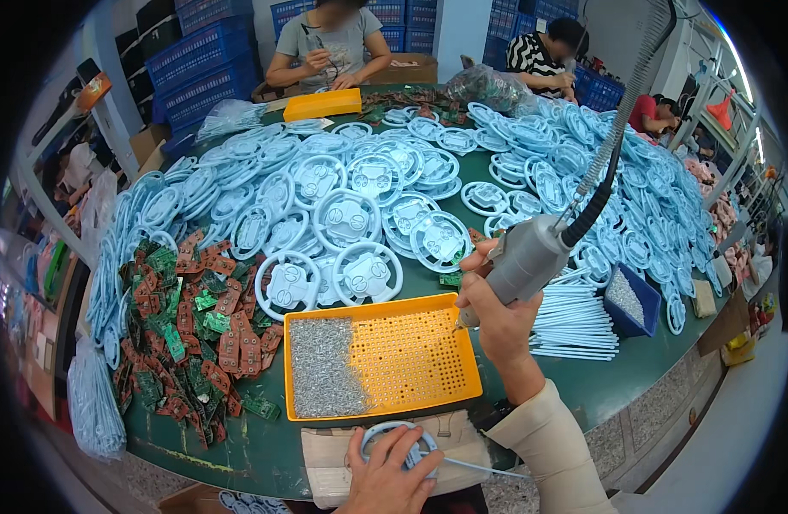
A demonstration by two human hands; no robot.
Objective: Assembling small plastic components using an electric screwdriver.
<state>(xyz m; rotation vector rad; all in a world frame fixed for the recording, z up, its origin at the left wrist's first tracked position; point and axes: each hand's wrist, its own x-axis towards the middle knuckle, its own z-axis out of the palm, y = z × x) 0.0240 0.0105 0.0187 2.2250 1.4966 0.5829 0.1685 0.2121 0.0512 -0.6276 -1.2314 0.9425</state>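
Observation:
My right hand [503,330] is wrapped round a grey electric screwdriver [528,257], which hangs from a coiled spring with a black cable. Its tip points down at the right side of a yellow tray [384,304]. Small silver screws [324,367] fill the left part of this tray; rows of small holes cover the right part. Below the tray, my left hand [391,475] rests with its fingers over a light-blue plastic wheel [400,426], holding it on a worn cardboard pad [325,454]. A thin pale-blue rod [484,469] sticks out to the wheel's right.
Light-blue wheel parts [347,218] are heaped across the green table [265,454]. Red and green circuit boards [188,334] pile up at left. To the right lie pale-blue rods [574,321] and a dark-blue bin [631,300] of small parts. Co-workers [330,51] sit across the table.

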